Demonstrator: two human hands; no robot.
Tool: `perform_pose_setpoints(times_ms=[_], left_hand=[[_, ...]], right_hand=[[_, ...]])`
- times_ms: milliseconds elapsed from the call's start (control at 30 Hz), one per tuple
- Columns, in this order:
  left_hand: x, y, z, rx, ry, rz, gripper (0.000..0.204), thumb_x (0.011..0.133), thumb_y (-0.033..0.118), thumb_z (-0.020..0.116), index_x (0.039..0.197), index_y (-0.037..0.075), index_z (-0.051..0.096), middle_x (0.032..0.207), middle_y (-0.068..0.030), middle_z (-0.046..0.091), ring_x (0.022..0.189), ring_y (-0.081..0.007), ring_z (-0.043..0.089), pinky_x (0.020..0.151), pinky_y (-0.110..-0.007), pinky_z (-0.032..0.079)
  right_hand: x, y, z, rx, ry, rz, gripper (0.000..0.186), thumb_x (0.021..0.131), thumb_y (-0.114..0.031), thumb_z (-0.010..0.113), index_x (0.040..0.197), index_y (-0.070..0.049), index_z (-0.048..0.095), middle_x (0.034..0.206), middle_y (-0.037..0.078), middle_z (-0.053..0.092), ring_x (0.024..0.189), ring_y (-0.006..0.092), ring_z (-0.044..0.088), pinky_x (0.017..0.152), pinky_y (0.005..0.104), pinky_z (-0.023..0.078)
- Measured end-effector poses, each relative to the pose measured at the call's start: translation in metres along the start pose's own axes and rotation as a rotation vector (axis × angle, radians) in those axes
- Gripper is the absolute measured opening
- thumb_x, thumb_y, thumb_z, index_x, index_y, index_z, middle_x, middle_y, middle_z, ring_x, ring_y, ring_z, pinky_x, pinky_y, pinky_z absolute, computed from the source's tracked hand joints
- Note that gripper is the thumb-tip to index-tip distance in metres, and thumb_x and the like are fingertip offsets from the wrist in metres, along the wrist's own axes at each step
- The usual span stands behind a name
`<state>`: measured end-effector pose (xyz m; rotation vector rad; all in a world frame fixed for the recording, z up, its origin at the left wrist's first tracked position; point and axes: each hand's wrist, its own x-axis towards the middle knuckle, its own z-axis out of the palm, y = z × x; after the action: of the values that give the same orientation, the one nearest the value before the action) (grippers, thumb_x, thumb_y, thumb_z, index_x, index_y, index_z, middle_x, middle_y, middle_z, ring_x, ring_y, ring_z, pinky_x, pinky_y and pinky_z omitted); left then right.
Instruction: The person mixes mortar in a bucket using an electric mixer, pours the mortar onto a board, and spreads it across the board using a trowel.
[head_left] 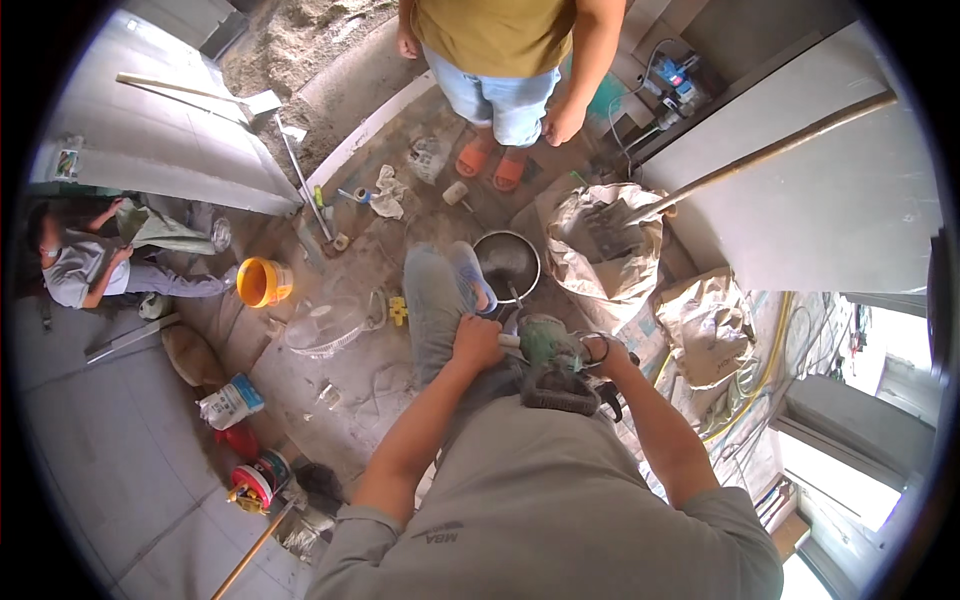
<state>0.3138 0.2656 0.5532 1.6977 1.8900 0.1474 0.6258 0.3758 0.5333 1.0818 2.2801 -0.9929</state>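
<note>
Near the bucket (pixel 507 233) — hands (pixel 479 341) (pixel 608 356) clamped on mixer (pixel 549 345) — shaft (pixel 513 291) slanting forward, into the bucket

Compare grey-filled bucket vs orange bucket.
Contents: the grey-filled bucket holds grey material; the orange bucket shows an orange interior.
Rim: the grey-filled bucket's is pale; the orange bucket's is yellow-orange.
Tool: the shaft of the green power tool reaches into the grey-filled bucket; the orange bucket is off left.
Both are round and open-topped.
</note>
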Motion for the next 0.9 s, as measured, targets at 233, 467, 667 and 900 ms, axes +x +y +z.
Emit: perform_pose_setpoints(times_ms=[233, 467, 667, 900], left_hand=[[0.005, 0.006, -0.002, -0.012, -0.043, 0.002, 0.017, 0.067, 0.021, 0.067, 0.080, 0.010, 0.069, 0.081, -0.0135, 0.070, 0.087, -0.0331, 0.067, 0.091, -0.045, 0.043], [0.010, 0.012, 0.000, -0.007, -0.058, -0.040, 0.017, 0.069, 0.018, 0.064, 0.082, 0.008, 0.069, 0.082, -0.0153, 0.070, 0.089, -0.0326, 0.067, 0.089, -0.043, 0.043], [0.014, 0.017, -0.003, -0.068, -0.050, -0.083, 0.023, 0.069, 0.018, 0.063, 0.088, 0.007, 0.070, 0.083, -0.0163, 0.070, 0.087, -0.0327, 0.068, 0.089, -0.042, 0.042], [0.011, 0.016, 0.009, -0.109, 0.021, -0.098, 0.028, 0.068, 0.017, 0.064, 0.094, 0.006, 0.068, 0.083, -0.0159, 0.070, 0.085, -0.0340, 0.068, 0.088, -0.042, 0.043]], right_hand=[[-0.001, -0.021, -0.036, -0.055, 0.161, 0.046, 0.039, 0.073, -0.027, 0.071, 0.111, -0.021, 0.067, 0.105, 0.013, 0.071, 0.098, 0.0350, 0.068, 0.084, 0.0456, 0.054], [0.006, -0.014, -0.052, -0.110, 0.181, 0.024, 0.041, 0.073, -0.032, 0.073, 0.112, -0.021, 0.068, 0.105, 0.010, 0.071, 0.098, 0.0329, 0.068, 0.084, 0.0431, 0.054], [0.022, -0.008, -0.077, -0.198, 0.165, -0.051, 0.039, 0.071, -0.032, 0.074, 0.109, -0.021, 0.069, 0.100, 0.009, 0.071, 0.094, 0.0326, 0.068, 0.082, 0.0426, 0.054], [0.051, 0.004, -0.097, -0.294, 0.200, -0.132, 0.028, 0.078, -0.032, 0.070, 0.104, -0.023, 0.070, 0.093, 0.010, 0.071, 0.084, 0.0335, 0.069, 0.074, 0.0439, 0.054]])
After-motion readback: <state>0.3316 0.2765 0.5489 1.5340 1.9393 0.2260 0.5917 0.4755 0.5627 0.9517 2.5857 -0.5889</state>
